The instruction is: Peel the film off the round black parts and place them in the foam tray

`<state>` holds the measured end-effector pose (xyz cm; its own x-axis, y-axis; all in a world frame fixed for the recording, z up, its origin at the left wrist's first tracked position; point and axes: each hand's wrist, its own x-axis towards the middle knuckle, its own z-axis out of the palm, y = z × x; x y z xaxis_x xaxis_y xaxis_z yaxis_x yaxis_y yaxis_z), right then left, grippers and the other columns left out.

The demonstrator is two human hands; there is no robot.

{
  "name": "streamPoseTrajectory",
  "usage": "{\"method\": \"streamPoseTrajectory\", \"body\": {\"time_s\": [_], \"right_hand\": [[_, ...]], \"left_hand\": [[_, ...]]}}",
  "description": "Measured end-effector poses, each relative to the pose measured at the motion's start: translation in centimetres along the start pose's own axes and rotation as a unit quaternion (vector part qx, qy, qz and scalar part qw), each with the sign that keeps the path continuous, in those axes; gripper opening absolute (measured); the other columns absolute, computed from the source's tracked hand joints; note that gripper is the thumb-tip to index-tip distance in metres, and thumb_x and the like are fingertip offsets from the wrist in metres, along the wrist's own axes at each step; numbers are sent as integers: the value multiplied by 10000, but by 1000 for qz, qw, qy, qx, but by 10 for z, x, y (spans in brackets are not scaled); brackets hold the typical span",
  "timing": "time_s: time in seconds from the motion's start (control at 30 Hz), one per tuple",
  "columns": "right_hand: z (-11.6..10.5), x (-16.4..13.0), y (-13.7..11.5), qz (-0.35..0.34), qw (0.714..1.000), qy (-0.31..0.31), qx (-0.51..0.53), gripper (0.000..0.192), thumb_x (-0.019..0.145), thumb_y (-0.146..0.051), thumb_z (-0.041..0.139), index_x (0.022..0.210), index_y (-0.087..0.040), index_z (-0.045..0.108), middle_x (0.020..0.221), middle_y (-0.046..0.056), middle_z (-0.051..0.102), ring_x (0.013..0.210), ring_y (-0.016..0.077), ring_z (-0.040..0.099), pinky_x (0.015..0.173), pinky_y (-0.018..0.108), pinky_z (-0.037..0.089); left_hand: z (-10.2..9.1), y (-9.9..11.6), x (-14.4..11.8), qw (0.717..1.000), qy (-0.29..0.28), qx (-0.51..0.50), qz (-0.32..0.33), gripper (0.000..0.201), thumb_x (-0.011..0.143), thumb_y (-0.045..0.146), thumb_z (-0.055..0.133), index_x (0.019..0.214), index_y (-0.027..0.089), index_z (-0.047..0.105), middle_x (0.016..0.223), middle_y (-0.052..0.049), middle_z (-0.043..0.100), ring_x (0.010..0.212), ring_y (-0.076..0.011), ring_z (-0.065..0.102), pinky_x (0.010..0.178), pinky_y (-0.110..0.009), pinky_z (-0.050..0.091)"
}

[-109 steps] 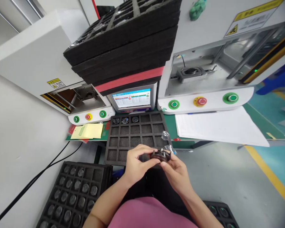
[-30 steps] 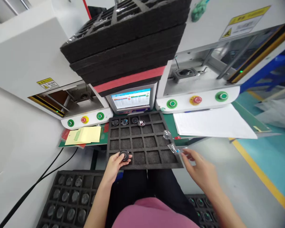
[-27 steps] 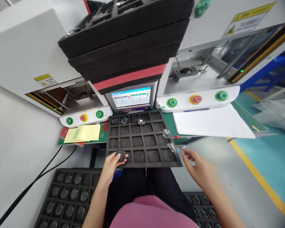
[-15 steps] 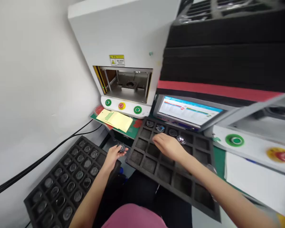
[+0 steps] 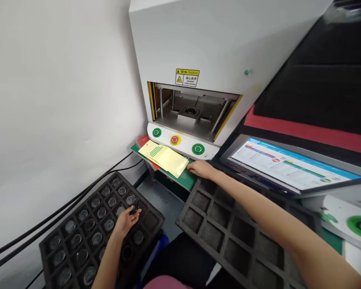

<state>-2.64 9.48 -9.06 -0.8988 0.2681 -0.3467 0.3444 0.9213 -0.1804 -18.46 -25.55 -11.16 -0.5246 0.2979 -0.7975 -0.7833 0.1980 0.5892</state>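
My left hand (image 5: pixel 128 220) is closed around a small dark round part (image 5: pixel 134 209), above the left black foam tray (image 5: pixel 149 220). Clear-topped round pieces sit in many of that tray's compartments. My right hand (image 5: pixel 201 168) has its fingers curled together at the far left corner of the right black foam tray (image 5: pixel 212 236), just beside the yellow card (image 5: pixel 171 159). Whether anything is between those fingers is hidden. My right forearm crosses above this tray and covers part of its far rows; the near compartments in view hold nothing.
A white machine (image 5: pixel 210 44) has an open bay with a metal fixture (image 5: pixel 189 115) inside. Below the bay are two green buttons (image 5: pixel 197 149) and a red stop button (image 5: pixel 175 139). A lit screen (image 5: pixel 291 164) stands at right. Black cables (image 5: pixel 87 186) run along the wall.
My view has turned left. My left hand has moved with the round part over the left tray. The right hand has gone from above the right tray's compartments to its far left corner.
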Motion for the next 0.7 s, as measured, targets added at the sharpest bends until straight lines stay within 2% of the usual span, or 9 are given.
{"method": "streamPoseTrajectory", "body": {"time_s": [0.2, 0.5, 0.7], "right_hand": [[-2, 7, 4, 2, 999, -35, -20, 269, 958, -346, 586, 1155, -165, 614, 1166, 81, 628, 1004, 198, 633, 873, 406, 547], [-10, 10, 4, 1, 997, -66, -27, 272, 957, -347, 589, 1152, -159, 614, 1148, 78, 633, 985, 194, 638, 859, 401, 552], [-14, 11, 2, 1, 997, -71, -20, 277, 957, -347, 590, 1162, -162, 611, 1158, 80, 630, 996, 197, 636, 865, 404, 550]], "left_hand": [[-16, -8, 13, 999, -2, -48, -23, 233, 901, 31, 472, 704, 128, 550, 671, -104, 718, 556, -146, 684, 633, -248, 568], [-21, -11, 23, 998, -12, -57, -35, 160, 864, 40, 525, 733, 124, 564, 671, -102, 725, 539, -157, 688, 700, -296, 590], [-20, -11, 22, 998, -20, -58, -27, 210, 905, 32, 475, 731, 115, 558, 685, -128, 727, 545, -156, 692, 682, -284, 590]]}}
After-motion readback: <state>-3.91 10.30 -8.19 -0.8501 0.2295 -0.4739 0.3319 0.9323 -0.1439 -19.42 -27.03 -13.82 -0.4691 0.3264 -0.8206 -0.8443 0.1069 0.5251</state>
